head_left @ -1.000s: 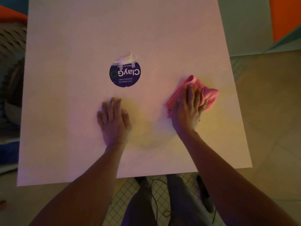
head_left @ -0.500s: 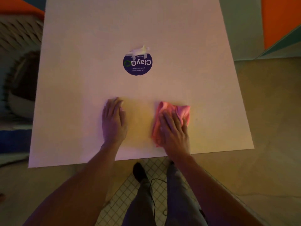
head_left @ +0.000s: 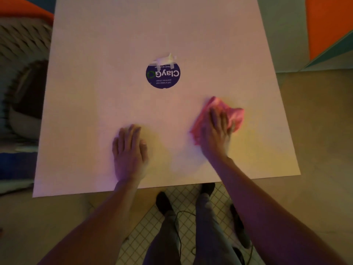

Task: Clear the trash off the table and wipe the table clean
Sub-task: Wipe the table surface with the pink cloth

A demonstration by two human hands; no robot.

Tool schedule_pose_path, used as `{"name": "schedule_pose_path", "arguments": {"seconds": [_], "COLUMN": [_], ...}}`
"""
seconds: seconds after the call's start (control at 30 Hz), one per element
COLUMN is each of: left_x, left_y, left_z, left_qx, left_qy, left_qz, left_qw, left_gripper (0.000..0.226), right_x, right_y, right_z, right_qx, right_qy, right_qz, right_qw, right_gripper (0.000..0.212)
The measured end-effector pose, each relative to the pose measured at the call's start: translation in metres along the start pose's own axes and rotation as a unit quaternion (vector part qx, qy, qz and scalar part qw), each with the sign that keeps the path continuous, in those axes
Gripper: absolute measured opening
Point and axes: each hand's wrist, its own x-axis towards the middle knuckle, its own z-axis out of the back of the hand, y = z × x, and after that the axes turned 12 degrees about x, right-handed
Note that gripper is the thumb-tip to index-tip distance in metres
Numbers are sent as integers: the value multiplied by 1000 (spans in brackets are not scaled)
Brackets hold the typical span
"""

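A pale square table (head_left: 95, 92) fills the view. My right hand (head_left: 215, 131) lies flat on a crumpled pink cloth (head_left: 236, 115) and presses it onto the tabletop right of centre, fingers straight. My left hand (head_left: 129, 152) rests palm down on the bare surface near the front edge, holding nothing. Farther back in the middle sits a round dark blue sticker (head_left: 163, 75) with white lettering. A small white torn scrap (head_left: 165, 59) lies at its far edge.
A dark round seat (head_left: 24, 104) stands off the table's left side. My legs and dark shoes (head_left: 163, 202) are on a tiled floor below the front edge, with a thin black cable (head_left: 179, 222) hanging there. Orange and teal panels are at the back right.
My right hand swept the pink cloth from the right toward the front centre, then back out to the right and farther away. My left hand has stayed flat in place.
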Motion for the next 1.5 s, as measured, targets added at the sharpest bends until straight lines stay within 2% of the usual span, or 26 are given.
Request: {"name": "schedule_pose_path", "arguments": {"seconds": [0.07, 0.17, 0.3, 0.47, 0.53, 0.6, 0.67, 0.77, 0.87, 1.0, 1.5], "left_x": [0, 0, -2, -1, 0, -1, -2, -1, -1, -1, -2], "left_y": [0, -1, 1, 1, 0, 1, 3, 4, 6, 10, 9], "left_z": [1, 2, 4, 3, 2, 0, -2, -2, -1, 0, 0], "left_qx": [4, 7, -2, -13, -16, -14, -11, -14, -15, -33, -30], "left_qy": [-1, 1, 7, -11, -14, -14, -18, -13, -10, -23, -28], "left_qz": [-1, -3, -7, -14, -11, -10, -8, -8, -19, -23, -19], "left_qw": [1000, 1000, 1000, 1000, 1000, 1000, 1000, 1000, 1000, 999, 999], "left_gripper": [49, 48, 48, 47, 47, 47, 46, 47, 47, 46, 43], "right_x": [-12, -52, -92, -75, -51, -31, -21, -36, -70, -103, -91], "right_y": [31, 56, 36, 3, 10, 31, 56, 86, 96, 75, -42], "right_z": [-15, -38, -35, -16, -17, -21, -30, -51, -68, -59, 10], "right_qx": [-1, 3, -30, -40, -30, -3, 22, 0, -9, -39, -99], "right_qy": [29, 45, 49, 5, -16, -39, -33, 0, -6, -11, -112], "right_qz": [45, 114, 138, 75, 19, -50, -68, 22, 87, 119, -47], "right_qw": [999, 992, 989, 996, 999, 998, 997, 1000, 996, 992, 988], "right_gripper": [71, 55, 55, 54, 55, 66, 74, 64, 56, 52, 52]}}
